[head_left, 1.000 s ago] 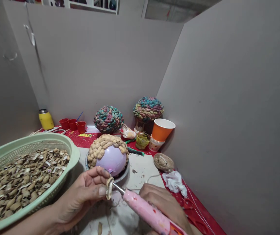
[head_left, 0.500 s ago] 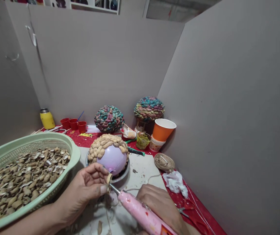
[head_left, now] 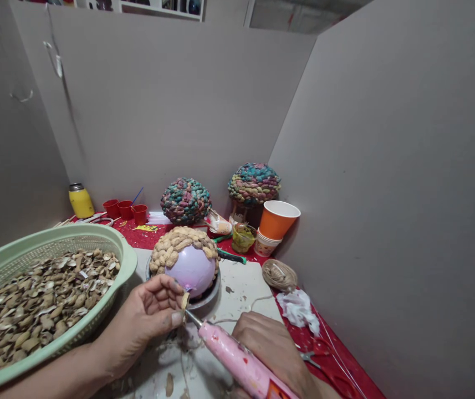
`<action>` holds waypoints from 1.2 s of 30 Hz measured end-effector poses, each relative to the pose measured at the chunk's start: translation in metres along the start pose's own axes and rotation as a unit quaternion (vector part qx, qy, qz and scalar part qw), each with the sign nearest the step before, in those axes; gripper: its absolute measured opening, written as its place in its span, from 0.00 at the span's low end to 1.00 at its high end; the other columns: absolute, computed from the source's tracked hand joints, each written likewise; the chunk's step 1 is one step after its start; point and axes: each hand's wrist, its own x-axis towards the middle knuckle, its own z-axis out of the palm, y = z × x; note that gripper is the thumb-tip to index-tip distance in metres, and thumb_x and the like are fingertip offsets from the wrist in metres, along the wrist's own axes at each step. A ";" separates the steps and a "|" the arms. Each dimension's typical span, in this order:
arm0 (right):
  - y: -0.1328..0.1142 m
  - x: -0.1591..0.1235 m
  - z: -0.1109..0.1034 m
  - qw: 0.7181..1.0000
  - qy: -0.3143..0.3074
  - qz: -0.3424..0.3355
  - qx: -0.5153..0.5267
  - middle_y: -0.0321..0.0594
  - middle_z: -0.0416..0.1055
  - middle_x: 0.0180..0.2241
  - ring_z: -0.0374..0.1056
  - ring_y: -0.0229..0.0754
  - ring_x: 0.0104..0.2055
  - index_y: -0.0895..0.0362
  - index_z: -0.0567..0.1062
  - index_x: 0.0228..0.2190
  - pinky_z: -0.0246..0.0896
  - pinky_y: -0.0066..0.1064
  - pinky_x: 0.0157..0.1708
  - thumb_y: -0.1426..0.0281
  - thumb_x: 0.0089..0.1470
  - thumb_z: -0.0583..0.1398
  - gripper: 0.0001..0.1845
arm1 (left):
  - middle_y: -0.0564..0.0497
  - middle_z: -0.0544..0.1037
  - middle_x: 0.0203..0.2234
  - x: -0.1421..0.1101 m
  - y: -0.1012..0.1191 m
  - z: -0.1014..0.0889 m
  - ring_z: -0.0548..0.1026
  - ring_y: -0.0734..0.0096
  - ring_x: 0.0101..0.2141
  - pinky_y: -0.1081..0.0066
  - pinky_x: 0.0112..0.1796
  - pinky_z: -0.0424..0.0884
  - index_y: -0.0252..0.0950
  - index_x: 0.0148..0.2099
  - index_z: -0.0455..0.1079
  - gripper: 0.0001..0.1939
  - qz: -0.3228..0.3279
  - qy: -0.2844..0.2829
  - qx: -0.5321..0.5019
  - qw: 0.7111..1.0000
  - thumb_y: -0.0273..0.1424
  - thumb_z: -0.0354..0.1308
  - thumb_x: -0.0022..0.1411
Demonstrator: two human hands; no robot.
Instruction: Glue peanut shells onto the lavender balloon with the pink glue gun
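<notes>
Between the thumb and fingers of my left hand (head_left: 148,318) is a peanut shell (head_left: 184,302), its hollow side turned toward the right. My right hand (head_left: 264,343) grips a pink hot glue gun (head_left: 235,354), whose metal nozzle (head_left: 193,318) points up and left at the shell, at or very near its edge. Just beyond my left fingers, a lilac balloon (head_left: 191,269) sits in a metal bowl (head_left: 209,299). Peanut shells (head_left: 174,244) cover its top and sides; the front is bare. At left stands a green colander (head_left: 127,260) full of loose shells (head_left: 46,305).
Behind are two colourful shell-covered domes (head_left: 186,200), red cups (head_left: 125,210), a yellow bottle (head_left: 81,200) and an orange paper cup (head_left: 277,221). Twine (head_left: 279,275), crumpled white plastic (head_left: 299,311) and scissors (head_left: 312,360) lie on the right. Grey panels (head_left: 179,100) enclose the table.
The glue gun's nozzle has shifted slightly left and the shell has turned in my left fingers. Over the last half second, both hands stay nearly still.
</notes>
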 end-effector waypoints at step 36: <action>-0.006 0.014 -0.009 0.989 -0.018 -0.030 -0.141 0.32 0.56 0.16 0.52 0.39 0.18 0.54 0.63 0.25 0.40 0.34 0.20 0.60 0.65 0.47 0.19 | 0.52 0.74 0.33 -0.002 0.002 0.002 0.70 0.73 0.34 0.74 0.37 0.66 0.36 0.42 0.69 0.16 -0.009 -0.004 0.005 1.000 0.30 0.69 0.51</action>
